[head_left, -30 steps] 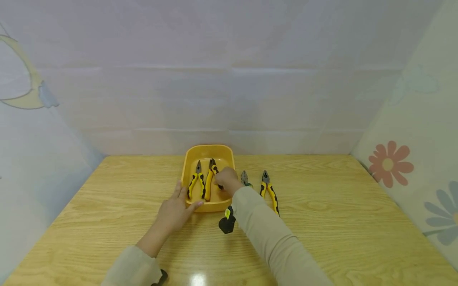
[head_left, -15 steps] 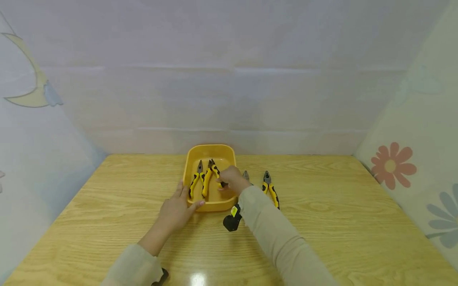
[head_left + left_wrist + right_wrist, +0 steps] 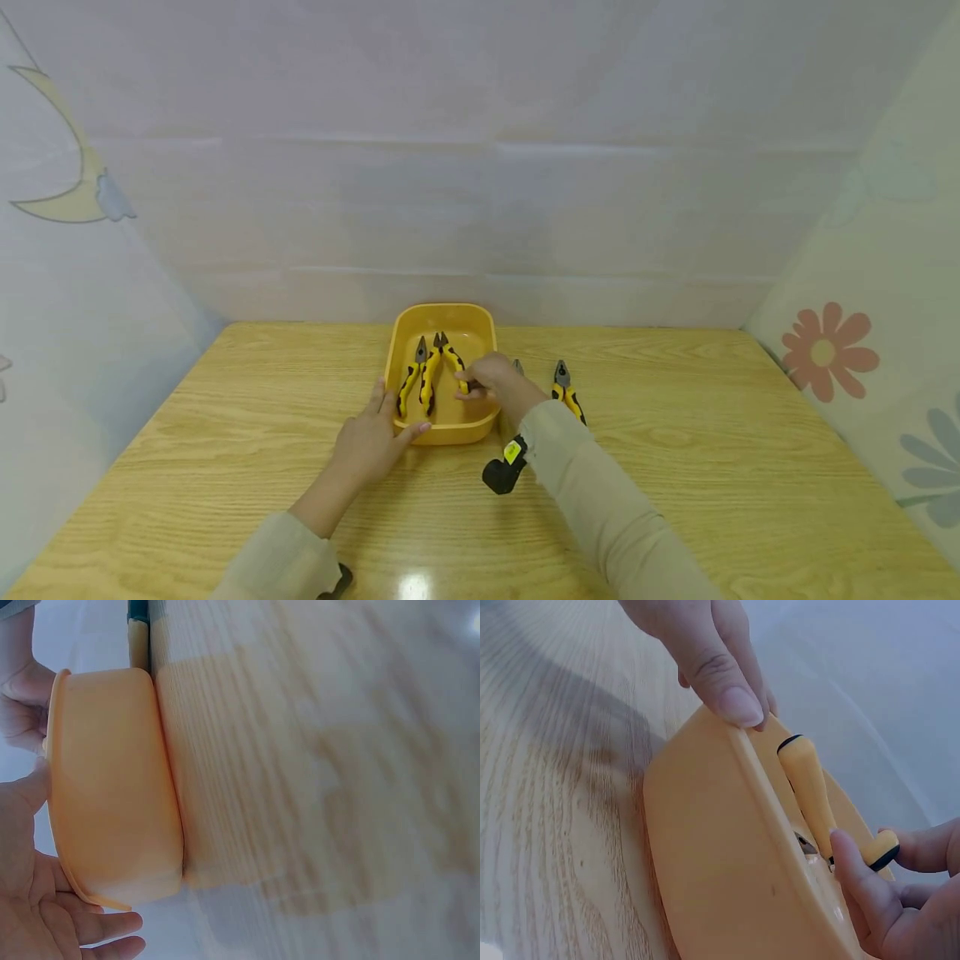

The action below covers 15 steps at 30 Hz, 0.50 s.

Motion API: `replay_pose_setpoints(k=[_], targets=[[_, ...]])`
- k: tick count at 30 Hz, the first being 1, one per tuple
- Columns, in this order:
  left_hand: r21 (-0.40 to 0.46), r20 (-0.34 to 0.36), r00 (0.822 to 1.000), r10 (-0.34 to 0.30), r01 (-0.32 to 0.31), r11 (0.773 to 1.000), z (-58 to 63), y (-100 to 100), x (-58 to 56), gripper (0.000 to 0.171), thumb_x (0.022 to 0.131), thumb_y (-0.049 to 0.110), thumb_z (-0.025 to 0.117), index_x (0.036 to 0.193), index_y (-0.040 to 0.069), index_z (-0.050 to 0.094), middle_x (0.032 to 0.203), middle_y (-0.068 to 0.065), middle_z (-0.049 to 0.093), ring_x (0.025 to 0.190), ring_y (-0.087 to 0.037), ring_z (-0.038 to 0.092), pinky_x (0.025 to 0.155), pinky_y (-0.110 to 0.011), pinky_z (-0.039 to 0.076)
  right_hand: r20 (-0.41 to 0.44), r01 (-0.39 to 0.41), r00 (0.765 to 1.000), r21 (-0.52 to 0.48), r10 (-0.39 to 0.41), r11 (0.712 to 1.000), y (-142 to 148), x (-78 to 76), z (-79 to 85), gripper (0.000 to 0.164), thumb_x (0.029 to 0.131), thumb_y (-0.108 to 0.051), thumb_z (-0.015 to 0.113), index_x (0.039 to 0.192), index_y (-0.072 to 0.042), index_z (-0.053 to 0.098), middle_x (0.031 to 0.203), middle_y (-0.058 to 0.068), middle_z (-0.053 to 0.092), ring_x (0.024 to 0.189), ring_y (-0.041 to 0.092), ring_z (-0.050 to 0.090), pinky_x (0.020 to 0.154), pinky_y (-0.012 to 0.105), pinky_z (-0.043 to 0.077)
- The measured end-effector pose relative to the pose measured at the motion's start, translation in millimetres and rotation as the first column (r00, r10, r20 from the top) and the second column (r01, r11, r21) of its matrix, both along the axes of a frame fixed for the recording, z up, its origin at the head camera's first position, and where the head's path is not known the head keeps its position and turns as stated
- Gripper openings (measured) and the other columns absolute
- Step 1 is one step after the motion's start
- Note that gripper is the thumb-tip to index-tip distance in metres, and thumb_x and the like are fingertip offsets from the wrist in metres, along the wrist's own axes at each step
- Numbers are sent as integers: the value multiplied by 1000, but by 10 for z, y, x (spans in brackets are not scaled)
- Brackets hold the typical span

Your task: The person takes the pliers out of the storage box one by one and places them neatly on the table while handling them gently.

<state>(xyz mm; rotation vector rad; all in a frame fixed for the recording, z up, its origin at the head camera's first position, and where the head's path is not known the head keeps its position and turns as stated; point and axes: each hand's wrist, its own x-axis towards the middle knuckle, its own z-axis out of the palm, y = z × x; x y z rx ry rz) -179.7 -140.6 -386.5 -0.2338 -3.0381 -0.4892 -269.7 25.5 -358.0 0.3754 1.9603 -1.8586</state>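
Near its front left corner, my left hand rests against a yellow plastic tray, thumb over the rim and fingers fairly straight along the side. My right hand reaches inside and pinches one handle of yellow-and-black pliers, their tips pointing away and handles spread wide. In the right wrist view, thumb and fingers hold the handle end, while the other handle sticks up toward the rim. Close to their left lies a second pair of pliers with a longer, pointed nose.
Right of the tray, another yellow-and-black pair of pliers lies on the wooden table, partly behind my right sleeve. The grey tip of one more pair shows behind my right hand. A pale backdrop stands behind the table.
My right hand has shifted slightly right, spreading the held pliers' handles wider. Their left handle now sits closer to the other pair. My left hand keeps its place on the tray.
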Motion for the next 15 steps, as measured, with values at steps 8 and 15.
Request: replay_pose_setpoints(k=[8, 15], targets=[[12, -1, 1000, 2, -2, 1000, 14, 8, 8, 76, 84, 52, 44, 129, -7, 32, 138, -24, 15, 96, -43, 50, 80, -52, 37, -40, -21, 999, -95, 17, 995, 102, 79, 6, 39, 82, 6, 52, 118, 15, 39, 99, 23, 45, 43, 11, 51, 64, 28, 50], [12, 16, 1000, 0, 0, 1000, 16, 11, 11, 79, 83, 55, 41, 130, -8, 31, 138, -24, 14, 98, -43, 49, 81, -52, 36, -116, -39, 993, -169, 19, 985, 202, 176, 4, 36, 83, 9, 48, 117, 17, 38, 111, 29, 38, 47, 10, 48, 67, 30, 49]])
